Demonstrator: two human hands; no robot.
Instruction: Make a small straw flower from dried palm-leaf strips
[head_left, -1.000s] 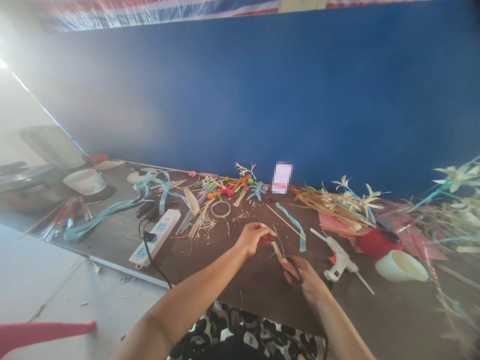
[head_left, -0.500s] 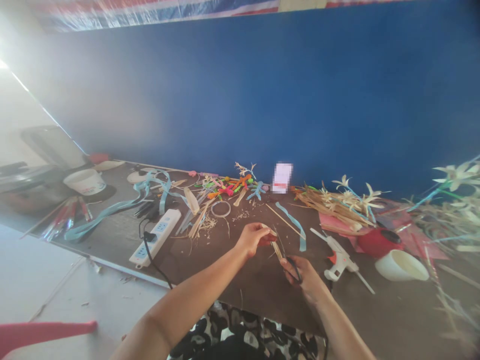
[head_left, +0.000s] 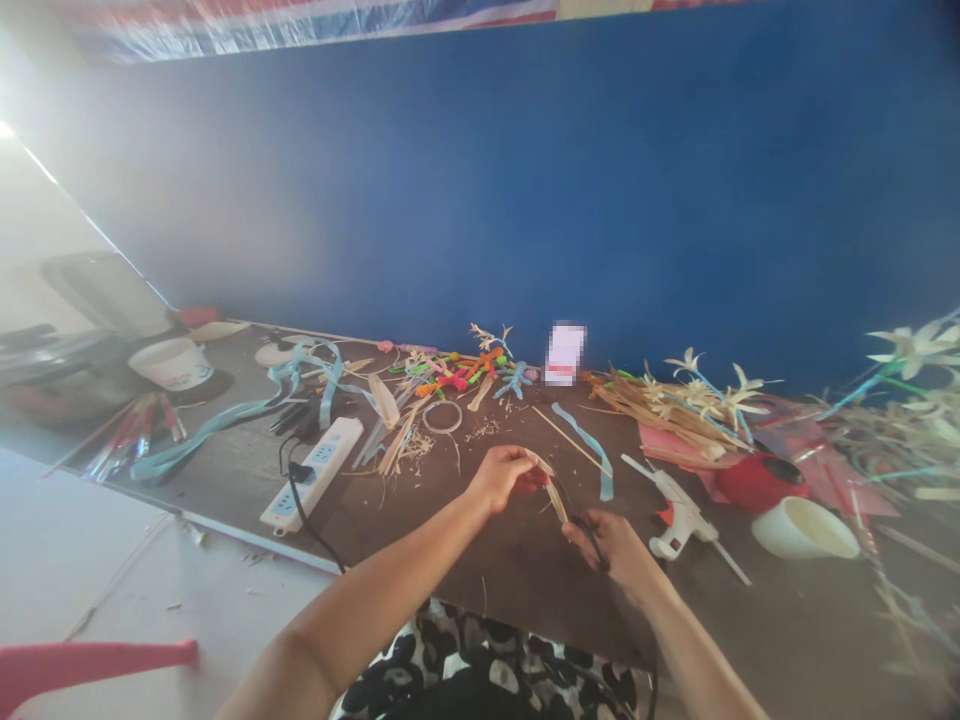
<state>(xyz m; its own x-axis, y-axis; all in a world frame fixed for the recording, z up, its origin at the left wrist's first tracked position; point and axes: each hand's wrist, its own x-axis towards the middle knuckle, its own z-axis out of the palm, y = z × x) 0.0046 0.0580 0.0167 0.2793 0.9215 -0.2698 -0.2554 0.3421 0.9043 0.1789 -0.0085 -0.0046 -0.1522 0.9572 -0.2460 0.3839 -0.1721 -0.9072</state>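
Near the middle of the dark table my left hand (head_left: pixel 504 480) pinches the upper end of a thin pale dried strip (head_left: pixel 555 497). To its lower right, my right hand (head_left: pixel 606 545) is closed around black-handled scissors (head_left: pixel 589 538), close to the strip's lower end. The blades are hard to make out. A metal ring (head_left: pixel 442 417) and pale scraps lie beyond my left hand. A light blue ribbon (head_left: pixel 592 447) and a thin stick lie beyond both hands. Right of my right hand is a white glue gun (head_left: pixel 684 520).
A white power strip (head_left: pixel 315 475) with a black cord lies left. Blue ribbon (head_left: pixel 217 418), a white tub (head_left: pixel 171 365) and colourful craft pieces (head_left: pixel 465 375) are farther back. At right stand a white cup (head_left: pixel 805 528), a red object (head_left: pixel 761 480) and dried husks (head_left: pixel 660 415). A blue panel (head_left: pixel 480 200) rises behind.
My right hand and the scissors have shifted very slightly right and away from the strip's lower end. My left hand keeps its pinch almost unmoved.
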